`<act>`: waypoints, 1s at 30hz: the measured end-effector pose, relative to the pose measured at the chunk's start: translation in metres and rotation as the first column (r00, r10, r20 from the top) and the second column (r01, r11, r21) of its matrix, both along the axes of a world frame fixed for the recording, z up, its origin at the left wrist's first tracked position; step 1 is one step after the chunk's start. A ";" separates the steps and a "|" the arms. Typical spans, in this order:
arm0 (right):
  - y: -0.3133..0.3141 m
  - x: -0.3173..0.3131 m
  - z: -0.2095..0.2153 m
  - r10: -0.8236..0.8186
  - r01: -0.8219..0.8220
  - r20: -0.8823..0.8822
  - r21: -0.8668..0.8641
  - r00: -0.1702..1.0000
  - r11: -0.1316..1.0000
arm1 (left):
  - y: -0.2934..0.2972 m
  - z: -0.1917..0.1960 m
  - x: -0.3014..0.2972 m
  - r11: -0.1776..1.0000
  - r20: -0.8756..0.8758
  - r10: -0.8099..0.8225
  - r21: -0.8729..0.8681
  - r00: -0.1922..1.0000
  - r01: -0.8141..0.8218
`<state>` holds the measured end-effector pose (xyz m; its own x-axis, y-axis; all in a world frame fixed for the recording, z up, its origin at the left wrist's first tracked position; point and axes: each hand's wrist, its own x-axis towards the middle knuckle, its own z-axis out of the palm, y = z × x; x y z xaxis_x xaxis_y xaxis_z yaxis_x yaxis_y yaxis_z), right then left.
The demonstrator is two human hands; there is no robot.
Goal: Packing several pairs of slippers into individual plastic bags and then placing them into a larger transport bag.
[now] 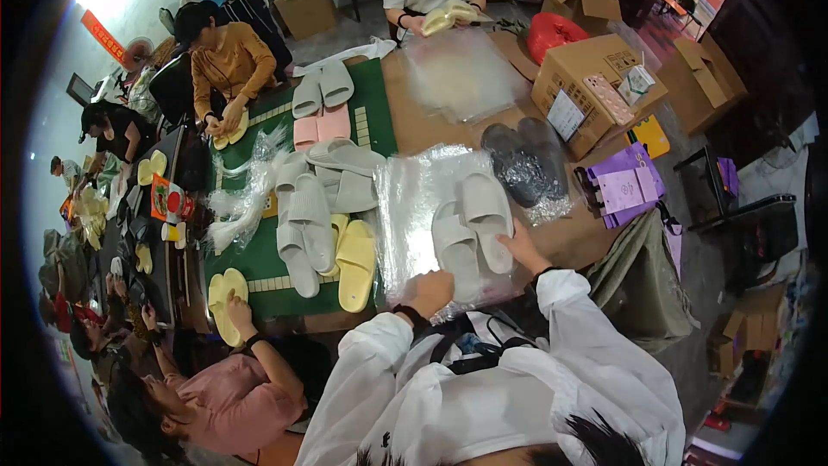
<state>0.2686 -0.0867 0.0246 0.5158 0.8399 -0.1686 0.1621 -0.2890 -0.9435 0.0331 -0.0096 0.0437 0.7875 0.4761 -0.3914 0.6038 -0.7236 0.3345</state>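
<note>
A pair of light grey slippers [485, 211] lies side by side on a stack of clear plastic bags [405, 198] in front of me. My right hand [523, 250] grips the right slipper at its heel end, thumb and fingers closed at the edge. At the near edge of the bags, left of the slippers, my left hand [431, 293] is closed with curled fingers. What it pinches, if anything, is hidden. Dark grey slippers [524, 160] in clear plastic lie beyond my right hand.
Grey slippers [310, 211], yellow slippers [355, 263] and pink slippers [322, 127] cover the green mat [371, 103]. At right stand a cardboard box [578, 78] and purple bags [628, 185]. Co-workers sit around the table; one at left holds yellow slippers [226, 315].
</note>
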 end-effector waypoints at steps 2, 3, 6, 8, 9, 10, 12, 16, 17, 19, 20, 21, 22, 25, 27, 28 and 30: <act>0.001 0.001 0.000 -0.072 0.118 0.448 -0.076 0.891 0.990 | -0.008 -0.019 -0.028 0.998 0.024 -0.030 0.048 0.999 0.029; 0.005 -0.003 0.014 -0.029 0.202 0.719 -0.156 0.694 0.967 | -0.012 -0.024 -0.038 0.999 0.016 -0.017 0.043 1.000 0.017; 0.011 -0.032 0.052 0.245 0.022 0.721 -0.340 0.648 0.940 | -0.020 -0.034 -0.054 0.990 0.010 -0.089 0.108 0.996 0.087; 0.007 -0.048 0.013 0.200 -0.015 0.693 -0.264 0.693 0.965 | -0.023 -0.042 -0.058 0.981 0.065 -0.149 0.138 0.987 0.139; 0.010 -0.062 0.005 0.229 -0.049 0.699 -0.267 0.678 0.962 | -0.024 -0.043 -0.062 0.976 -0.029 -0.185 0.106 0.982 0.187; 0.009 -0.066 -0.005 0.242 -0.062 0.710 -0.270 0.661 0.961 | -0.024 -0.042 -0.059 0.976 -0.029 -0.184 0.111 0.983 0.186; 0.017 -0.072 -0.015 0.224 -0.034 0.661 -0.288 0.716 0.957 | -0.029 -0.041 -0.058 0.988 -0.020 -0.149 0.044 0.989 0.150; 0.043 -0.064 -0.019 0.261 -0.062 0.612 -0.327 0.746 0.943 | -0.034 -0.033 -0.059 0.989 -0.008 -0.143 0.037 0.990 0.143; 0.049 -0.058 -0.021 0.312 -0.100 0.564 -0.375 0.765 0.922 | -0.034 -0.032 -0.058 0.989 -0.008 -0.145 0.039 0.989 0.146; 0.057 -0.052 -0.018 0.363 -0.124 0.577 -0.412 0.732 0.903 | -0.034 -0.030 -0.057 0.981 -0.012 -0.168 0.095 0.986 0.169; 0.060 -0.045 -0.016 0.363 -0.124 0.577 -0.411 0.731 0.903 | -0.033 -0.030 -0.056 0.981 -0.012 -0.169 0.096 0.986 0.169; 0.065 -0.040 -0.005 0.394 -0.135 0.526 -0.462 0.754 0.876 | -0.033 -0.031 -0.056 0.968 -0.024 -0.202 0.150 0.979 0.203; 0.066 -0.037 0.003 0.421 -0.148 0.472 -0.511 0.775 0.847 | -0.032 -0.032 -0.057 0.950 -0.037 -0.235 0.203 0.971 0.237; 0.063 -0.031 0.003 0.305 -0.091 0.628 -0.349 0.716 0.933 | -0.028 -0.036 -0.060 0.869 -0.015 -0.354 0.364 0.935 0.335; 0.054 -0.023 0.005 0.221 -0.106 0.685 -0.205 0.694 0.973 | -0.025 -0.036 -0.057 0.879 -0.029 -0.350 0.336 0.936 0.339; 0.046 -0.019 0.005 0.221 -0.104 0.686 -0.208 0.694 0.973 | -0.022 -0.034 -0.054 0.888 -0.044 -0.346 0.309 0.937 0.342; 0.028 -0.009 0.008 0.044 -0.117 0.660 0.067 0.750 0.991 | -0.012 -0.027 -0.045 0.900 -0.041 -0.344 0.272 0.938 0.342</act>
<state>0.2597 -0.0586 0.0322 0.3985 0.8765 0.2700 0.7693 -0.1592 -0.6188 -0.0117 -0.0220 0.0165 0.9235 0.2627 -0.2794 0.3000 -0.9487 0.0999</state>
